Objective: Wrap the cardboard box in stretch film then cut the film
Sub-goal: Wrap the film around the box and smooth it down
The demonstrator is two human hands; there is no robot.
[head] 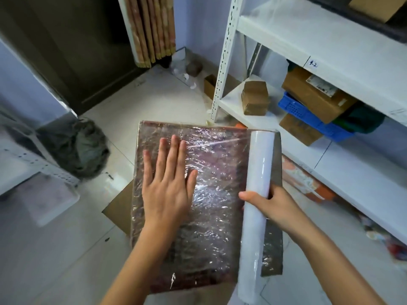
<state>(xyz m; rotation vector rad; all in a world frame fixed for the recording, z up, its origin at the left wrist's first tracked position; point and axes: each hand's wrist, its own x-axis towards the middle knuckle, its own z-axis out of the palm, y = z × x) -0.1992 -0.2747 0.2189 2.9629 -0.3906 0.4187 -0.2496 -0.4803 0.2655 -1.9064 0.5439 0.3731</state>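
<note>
A flat reddish-brown cardboard box (220, 216) fills the middle of the view, its top face covered in wrinkled, shiny stretch film. My left hand (168, 186) lies flat on the film with straight fingers, pressing on the box's left half. Along the box's right edge runs a long white roll of stretch film (256, 188), with film stretched from it across the top. My right hand (272, 203) grips the roll around its middle, thumb over the front. The box's grey right side (275, 249) shows beyond the roll.
A white metal shelf rack (308, 51) stands at the right, holding brown cartons (255, 99) and a blue crate (308, 115). A flat cardboard sheet (120, 208) lies on the tiled floor under the box. A dark bag (81, 148) sits at the left beside another rack.
</note>
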